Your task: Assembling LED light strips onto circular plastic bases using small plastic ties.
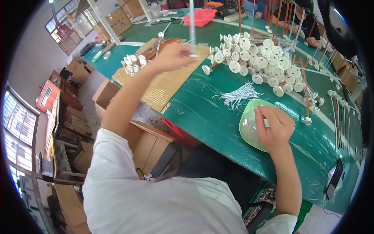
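Note:
My left hand [173,57] is stretched out to the far left over the cardboard sheet [165,87]. Its fingertips close on the lower end of a pale upright rod [192,27]. My right hand [276,128] is over a light green bowl [249,141], its thumb and fingers pressed together. Whatever they may pinch is hidden. Small clear or whitish pieces seem to lie in the bowl. Just beyond it is a loose bundle of white cords [240,96]. Farther off lies a large heap of white round discs [267,58], several with rods attached.
A smaller group of white discs [134,64] lies on the cardboard at left. At the back is a red basket [199,17]. A phone-like dark device [334,179] is by the right edge. Another person's hand [313,42] shows at far right, behind rods standing upright.

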`<state>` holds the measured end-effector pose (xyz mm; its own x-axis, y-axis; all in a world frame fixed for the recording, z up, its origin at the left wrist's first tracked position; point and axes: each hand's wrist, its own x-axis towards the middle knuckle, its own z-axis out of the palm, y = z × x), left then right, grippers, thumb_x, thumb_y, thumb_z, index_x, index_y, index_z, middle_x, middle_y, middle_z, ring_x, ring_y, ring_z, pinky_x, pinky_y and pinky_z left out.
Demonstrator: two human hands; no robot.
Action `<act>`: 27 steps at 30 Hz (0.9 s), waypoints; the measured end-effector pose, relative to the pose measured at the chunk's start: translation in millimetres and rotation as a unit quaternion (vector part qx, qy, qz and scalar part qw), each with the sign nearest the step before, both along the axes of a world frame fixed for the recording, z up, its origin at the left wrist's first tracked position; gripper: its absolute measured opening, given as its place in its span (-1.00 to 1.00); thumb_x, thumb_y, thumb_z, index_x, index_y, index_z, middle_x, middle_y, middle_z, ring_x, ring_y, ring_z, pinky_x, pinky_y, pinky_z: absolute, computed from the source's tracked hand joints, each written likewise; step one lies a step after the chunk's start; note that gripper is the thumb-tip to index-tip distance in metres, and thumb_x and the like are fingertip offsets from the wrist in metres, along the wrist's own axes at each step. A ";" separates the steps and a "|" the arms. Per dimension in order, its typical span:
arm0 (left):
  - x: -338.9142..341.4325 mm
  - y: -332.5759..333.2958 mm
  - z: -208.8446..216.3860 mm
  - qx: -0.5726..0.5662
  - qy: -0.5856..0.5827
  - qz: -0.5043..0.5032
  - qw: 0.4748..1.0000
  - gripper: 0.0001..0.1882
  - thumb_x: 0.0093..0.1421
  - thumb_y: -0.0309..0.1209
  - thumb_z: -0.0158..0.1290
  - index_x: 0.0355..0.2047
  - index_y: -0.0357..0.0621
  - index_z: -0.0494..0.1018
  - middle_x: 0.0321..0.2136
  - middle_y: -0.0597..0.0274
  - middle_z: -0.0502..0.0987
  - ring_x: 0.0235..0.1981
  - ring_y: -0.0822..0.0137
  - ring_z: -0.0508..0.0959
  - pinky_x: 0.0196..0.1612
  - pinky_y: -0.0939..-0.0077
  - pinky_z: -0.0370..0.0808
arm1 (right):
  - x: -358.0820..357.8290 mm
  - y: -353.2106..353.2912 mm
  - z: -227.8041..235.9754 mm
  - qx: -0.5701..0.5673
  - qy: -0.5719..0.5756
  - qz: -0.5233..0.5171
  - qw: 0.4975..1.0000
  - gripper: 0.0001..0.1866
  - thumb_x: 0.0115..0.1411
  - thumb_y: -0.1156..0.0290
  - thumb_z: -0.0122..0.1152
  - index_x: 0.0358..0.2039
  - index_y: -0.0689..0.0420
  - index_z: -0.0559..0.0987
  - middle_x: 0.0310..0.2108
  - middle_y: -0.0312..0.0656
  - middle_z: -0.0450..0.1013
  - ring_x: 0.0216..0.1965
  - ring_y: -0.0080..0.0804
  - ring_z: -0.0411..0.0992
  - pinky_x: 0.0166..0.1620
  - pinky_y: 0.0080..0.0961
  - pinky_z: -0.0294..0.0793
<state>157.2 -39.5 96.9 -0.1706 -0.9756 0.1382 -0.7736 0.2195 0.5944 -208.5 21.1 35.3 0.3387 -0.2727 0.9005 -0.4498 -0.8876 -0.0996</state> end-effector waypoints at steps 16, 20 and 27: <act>60.5 58.0 -50.3 -0.004 -0.411 0.222 0.884 -0.67 0.09 -0.16 0.14 -0.33 -0.19 0.56 -0.35 -0.07 0.61 -0.22 -0.03 0.63 -0.19 0.11 0.59 | 3.8 -2.4 -14.7 0.067 -0.018 -0.017 0.997 -0.91 0.01 0.49 0.37 -0.53 0.13 0.59 -0.60 -0.24 0.50 -0.64 -0.34 0.45 -0.59 -0.44 0.37; 72.6 58.1 -45.6 0.021 -0.465 0.248 0.850 -0.66 0.07 -0.12 0.18 -0.33 -0.15 0.60 -0.34 -0.04 0.61 -0.24 0.01 0.64 -0.21 0.12 0.59 | -0.3 -2.6 -9.9 0.064 -0.023 -0.043 0.997 -0.90 -0.02 0.48 0.38 -0.54 0.13 0.58 -0.61 -0.24 0.50 -0.64 -0.33 0.45 -0.59 -0.44 0.37; -19.5 42.6 -32.2 -0.296 -0.299 0.129 0.898 -0.66 0.05 -0.12 0.24 -0.40 -0.16 0.60 -0.47 0.05 0.61 -0.43 0.16 0.64 -0.41 0.27 0.55 | -3.9 -3.6 -1.1 0.036 0.015 -0.055 0.998 -0.89 -0.07 0.49 0.40 -0.55 0.09 0.58 -0.61 -0.26 0.51 -0.62 -0.35 0.47 -0.58 -0.46 0.40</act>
<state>137.7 3.1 64.8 -0.1652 -0.7797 0.6039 -0.9862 0.1271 -0.1057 -212.4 17.5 34.2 0.3291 -0.3736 0.8672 -0.5476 -0.8237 -0.1470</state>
